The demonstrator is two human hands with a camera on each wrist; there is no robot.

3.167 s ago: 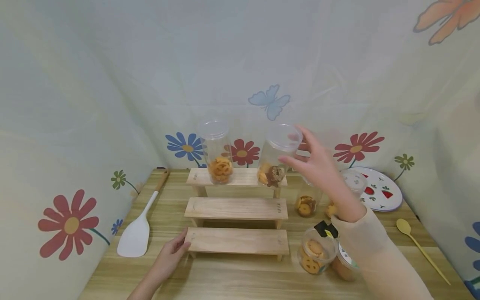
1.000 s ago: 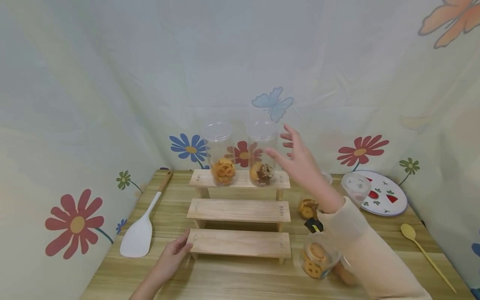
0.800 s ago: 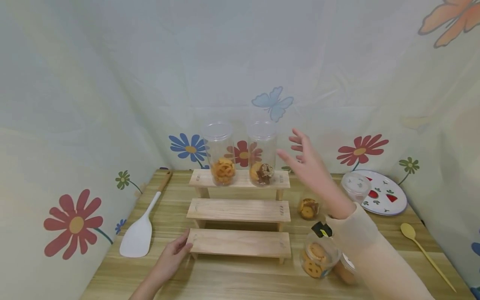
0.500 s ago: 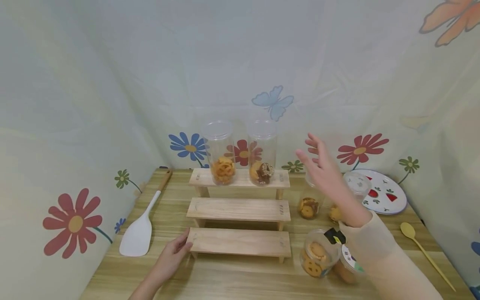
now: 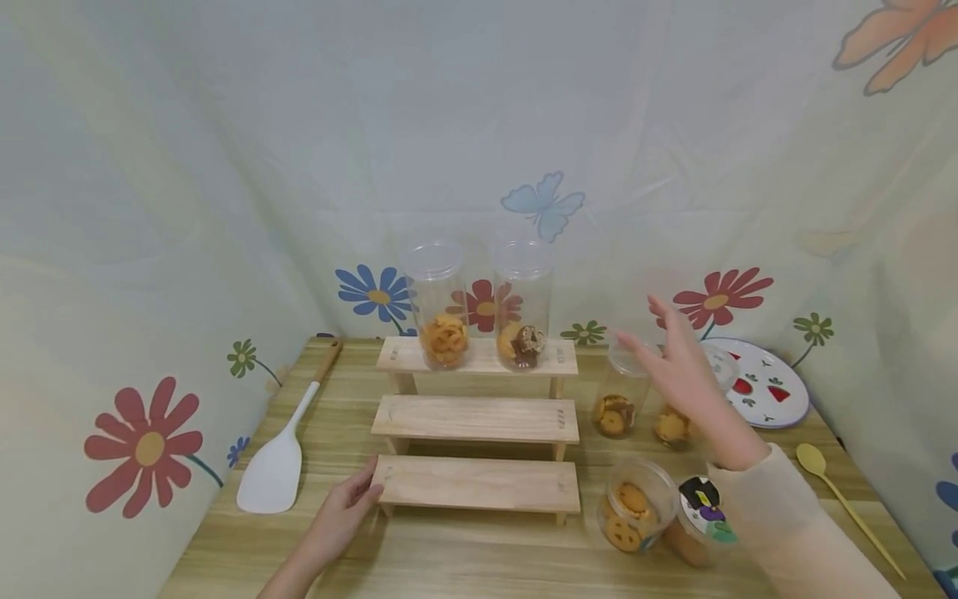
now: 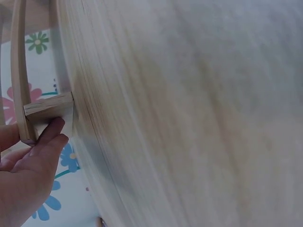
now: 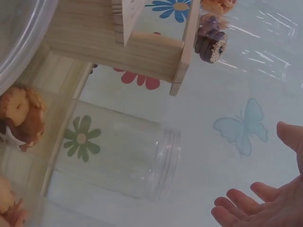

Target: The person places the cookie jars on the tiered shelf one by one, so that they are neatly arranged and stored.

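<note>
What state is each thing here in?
Wooden riser: standing
Left hand: gripping riser's left end
Right hand: open, holding nothing
Riser jars: upright, partly filled
Tall table jars: upright, partly filled
Short table jar: upright, holding biscuits
White spatula: lying down
Yellow spoon: lying down
Patterned plate: partly hidden

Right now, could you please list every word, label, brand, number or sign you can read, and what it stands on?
Nothing is legible.
Top shelf and middle shelf: small end marks, too blurred.
Jar lid: coloured print, any lettering too small.
Black patch: any marking too small.
</note>
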